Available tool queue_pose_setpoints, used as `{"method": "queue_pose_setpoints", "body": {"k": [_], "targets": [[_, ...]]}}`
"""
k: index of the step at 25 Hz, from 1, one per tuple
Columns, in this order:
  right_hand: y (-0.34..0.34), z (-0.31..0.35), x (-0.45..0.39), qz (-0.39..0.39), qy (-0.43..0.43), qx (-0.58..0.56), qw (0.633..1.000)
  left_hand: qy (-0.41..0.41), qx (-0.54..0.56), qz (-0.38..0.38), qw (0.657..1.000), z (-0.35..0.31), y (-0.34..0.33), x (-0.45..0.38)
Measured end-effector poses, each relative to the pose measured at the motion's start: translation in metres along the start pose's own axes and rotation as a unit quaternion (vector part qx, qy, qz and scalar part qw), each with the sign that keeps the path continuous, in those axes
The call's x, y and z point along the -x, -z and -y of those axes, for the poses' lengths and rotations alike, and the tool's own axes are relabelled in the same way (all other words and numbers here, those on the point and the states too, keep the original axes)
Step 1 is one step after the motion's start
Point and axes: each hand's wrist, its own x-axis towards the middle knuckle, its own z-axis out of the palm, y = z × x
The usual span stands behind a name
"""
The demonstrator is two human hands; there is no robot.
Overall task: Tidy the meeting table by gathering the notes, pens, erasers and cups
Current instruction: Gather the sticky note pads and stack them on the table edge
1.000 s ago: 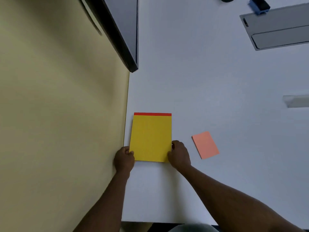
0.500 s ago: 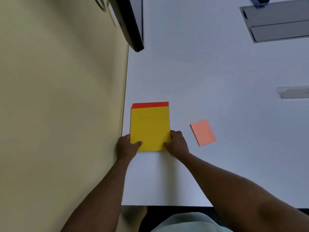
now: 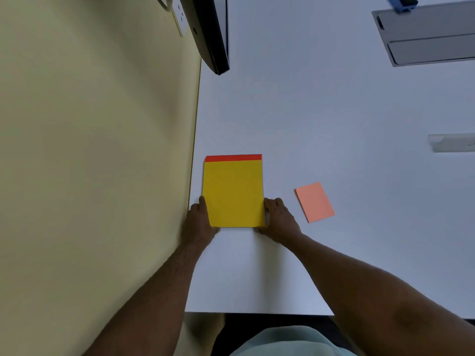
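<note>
Both hands point(image 3: 199, 222) point(image 3: 279, 219) grip yellow sheets point(image 3: 233, 194) — red sheet point(image 3: 233, 158) mostly hidden.

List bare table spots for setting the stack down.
Widest bare patch: beyond the yellow stack, between the monitor and the grey panel. Also bare: the near strip between both hands and the table edge. Tight: left hand against the wall, and right hand beside the pink note.
</note>
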Motion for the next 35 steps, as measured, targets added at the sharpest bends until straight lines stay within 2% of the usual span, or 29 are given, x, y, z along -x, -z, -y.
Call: {"method": "queue_pose_setpoints", "body": {"k": [9, 17, 18, 20, 22, 23, 25, 28, 31, 35], "targets": [[-0.008, 0.0, 0.0, -0.04, -0.003, -0.033, 0.999, -0.014, 0.012, -0.042, 0.999, 0.0, 0.0, 0.0], [-0.001, 0.003, -0.002, -0.015, 0.001, -0.047, 0.999, -0.014, -0.028, -0.023, 0.999, -0.001, 0.004, -0.002], [0.005, 0.004, -0.001, -0.035, 0.002, -0.055, 0.998, -0.019, -0.037, -0.019, 0.999, -0.001, 0.003, -0.003], [0.017, 0.0, 0.002, -0.159, -0.019, -0.053, 0.986, -0.025, -0.051, -0.014, 0.998, 0.001, 0.003, -0.003], [0.034, -0.017, 0.004, -0.278, -0.085, -0.005, 0.957, -0.037, -0.074, -0.003, 0.997, 0.003, 0.003, -0.004], [0.043, -0.028, 0.006, -0.299, -0.128, 0.017, 0.946, -0.042, -0.087, 0.009, 0.995, 0.002, 0.002, -0.004], [0.055, -0.044, 0.011, -0.279, -0.201, 0.031, 0.939, -0.044, -0.102, 0.034, 0.993, 0.001, 0.0, -0.003], [0.063, -0.05, 0.01, -0.193, -0.264, 0.065, 0.943, -0.043, -0.086, 0.049, 0.994, -0.002, 0.002, -0.004], [0.066, -0.051, 0.003, -0.148, -0.321, 0.018, 0.935, -0.041, -0.089, 0.055, 0.994, -0.005, 0.003, -0.004], [0.075, -0.055, -0.001, -0.132, -0.324, -0.054, 0.935, -0.038, -0.089, 0.06, 0.994, -0.006, 0.003, -0.003]]}}
